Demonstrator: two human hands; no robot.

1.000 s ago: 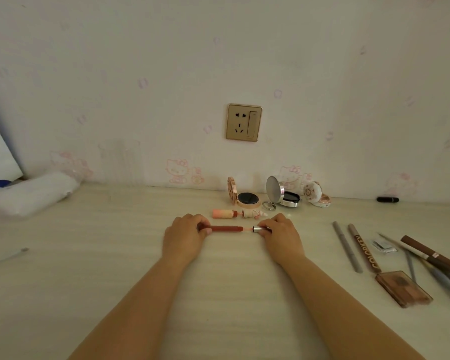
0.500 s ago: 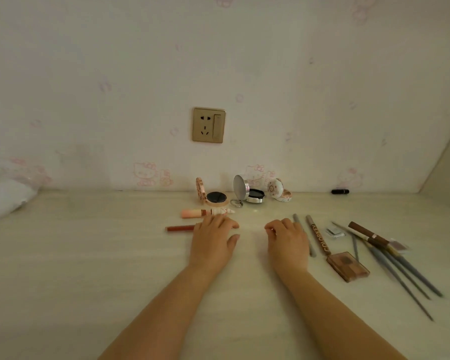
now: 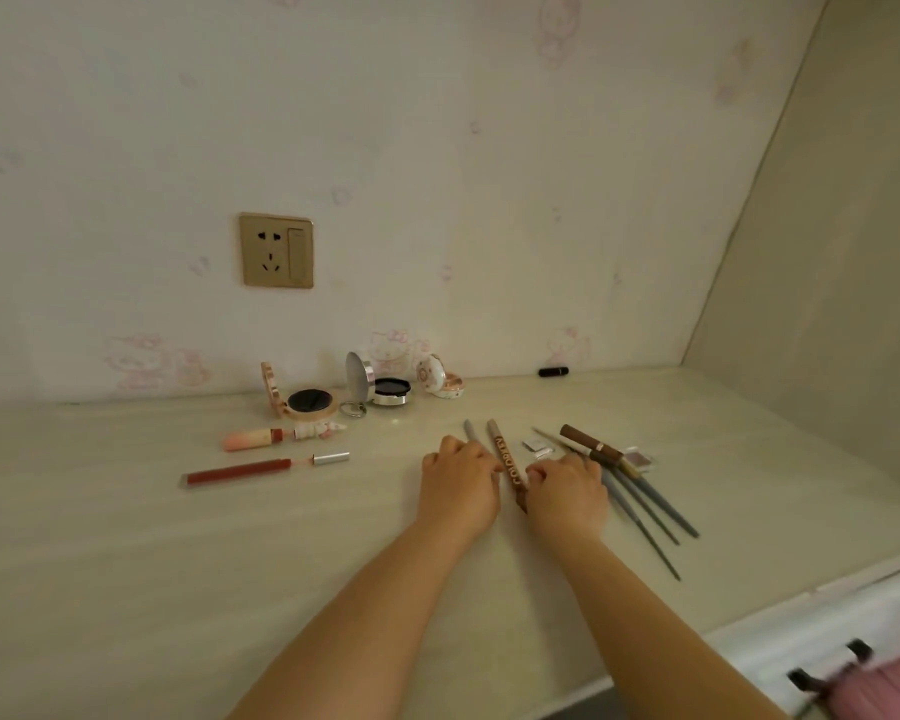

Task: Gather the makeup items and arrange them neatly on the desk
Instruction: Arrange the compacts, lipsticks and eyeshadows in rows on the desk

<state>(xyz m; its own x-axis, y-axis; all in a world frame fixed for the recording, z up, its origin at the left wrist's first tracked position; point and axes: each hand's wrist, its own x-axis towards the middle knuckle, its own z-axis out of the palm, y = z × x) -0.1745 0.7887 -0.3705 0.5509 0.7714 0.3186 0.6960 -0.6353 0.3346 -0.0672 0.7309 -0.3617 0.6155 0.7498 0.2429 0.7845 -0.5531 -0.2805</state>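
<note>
Both forearms reach in from the near edge of the desk, palms down, wrists low. The left hand and right hand sit close together, knuckles up, with a brown lettered pencil lying between them. Fingers of both hands are curled at the pencil's sides; left fingertips touch it, right fingertips are bent just beside it. Whether either hand actually pinches it I cannot tell. A thin grey pencil pokes out past the left knuckles.

To the right of the right hand, several grey brush handles fan toward the desk's right edge, with a dark brown tube across their tops.

Left of the hands: a red lip gloss tube with its silver cap drawn off, and a peach lipstick behind it. Along the back edge stand three open compacts: rose-gold, silver, white patterned. A small black cap lies farther right against the wall.
</note>
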